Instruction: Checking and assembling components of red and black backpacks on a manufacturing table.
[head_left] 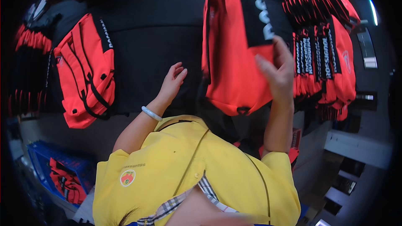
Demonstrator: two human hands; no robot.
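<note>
A large red-and-black backpack (pixel 234 71) with white lettering stands over the black table in front of me, right of centre. My right hand (pixel 279 69) is at its right edge, thumb over the red face and fingers bent along the side; they appear to grip it. My left hand (pixel 173 81), a pale bangle on its wrist, is held over the table left of the backpack. Its fingers are loosely stretched and hold nothing. Farther left, another red-and-black backpack (pixel 86 73) lies with its straps facing up.
Stacked red-and-black bags (pixel 316 56) fill the right side, and another stack (pixel 29 71) stands at the far left. A blue crate (pixel 42 159) with red pieces is at the lower left. The black table (pixel 146 42) spreads between the bags.
</note>
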